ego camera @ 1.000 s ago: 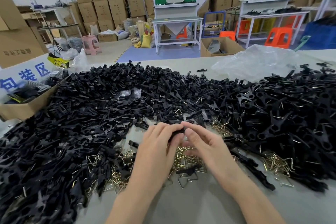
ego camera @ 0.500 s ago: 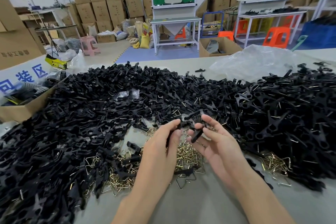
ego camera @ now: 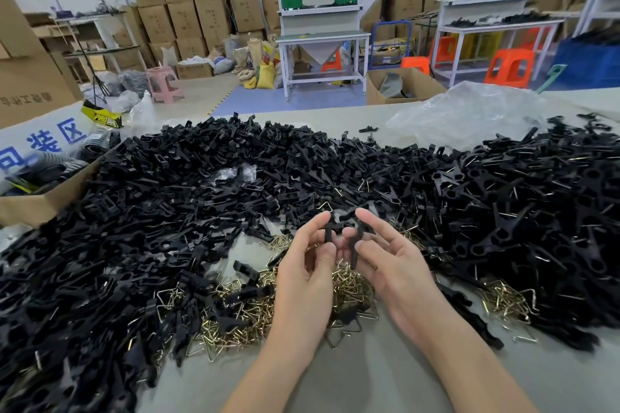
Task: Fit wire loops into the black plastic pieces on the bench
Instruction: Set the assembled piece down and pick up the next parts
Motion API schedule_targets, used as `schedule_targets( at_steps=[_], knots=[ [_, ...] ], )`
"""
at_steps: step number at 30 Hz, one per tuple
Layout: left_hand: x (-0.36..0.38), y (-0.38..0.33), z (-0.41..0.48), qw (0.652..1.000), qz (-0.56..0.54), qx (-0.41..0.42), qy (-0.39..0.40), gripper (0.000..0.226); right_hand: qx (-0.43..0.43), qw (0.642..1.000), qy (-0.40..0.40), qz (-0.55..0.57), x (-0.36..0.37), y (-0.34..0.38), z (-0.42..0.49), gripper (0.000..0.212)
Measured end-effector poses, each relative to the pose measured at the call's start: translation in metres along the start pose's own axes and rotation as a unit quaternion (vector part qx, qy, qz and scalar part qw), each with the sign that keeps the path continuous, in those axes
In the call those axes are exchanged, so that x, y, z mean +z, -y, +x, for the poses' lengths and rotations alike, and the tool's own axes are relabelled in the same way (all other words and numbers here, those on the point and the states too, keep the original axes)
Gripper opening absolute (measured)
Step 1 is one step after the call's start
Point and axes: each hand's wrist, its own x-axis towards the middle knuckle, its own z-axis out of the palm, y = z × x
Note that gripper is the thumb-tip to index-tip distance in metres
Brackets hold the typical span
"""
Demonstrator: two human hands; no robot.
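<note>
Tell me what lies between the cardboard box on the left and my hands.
In the head view, a heap of black plastic pieces covers that whole stretch.

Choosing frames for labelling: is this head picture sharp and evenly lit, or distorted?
Head view: soft, even light, only faint shadows; the left hand, right hand and the black pieces they pinch are sharp; wide-angle bending tilts the shelf posts; the carton lettering at far left is smeared.

Black plastic pieces [ego camera: 335, 171], brass-coloured wire loops [ego camera: 349, 285], grey bench [ego camera: 369, 379], orange stools [ego camera: 508, 67].
</note>
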Motion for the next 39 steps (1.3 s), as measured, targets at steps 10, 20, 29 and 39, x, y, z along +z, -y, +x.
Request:
schedule_targets(
  at_steps=[10, 20, 29, 39],
  knots=[
    [0.002, 0.006, 0.002, 0.995, -0.091, -0.036, 0.011, 0.041, -0.004, 1.000, 0.006, -0.005, -0.002, 0.002, 0.001, 0.042],
    [0.005, -0.002, 0.002, 1.000, -0.005, -0.001, 0.024, 0.051, -0.016, 1.000, 0.002, 0.001, -0.004, 0.002, 0.002, 0.043],
    [0.004, 0.006, 0.002, 0.999, 0.010, 0.008, 0.039, 0.051, -0.027, 1.000, 0.010, -0.010, -0.005, 0.000, 0.003, 0.042],
    [0.006, 0.009, 0.002, 0.998, 0.047, 0.031, -0.028, 0.019, -0.053, 0.998, 0.022, -0.026, -0.004, -0.001, 0.002, 0.044]
  ],
)
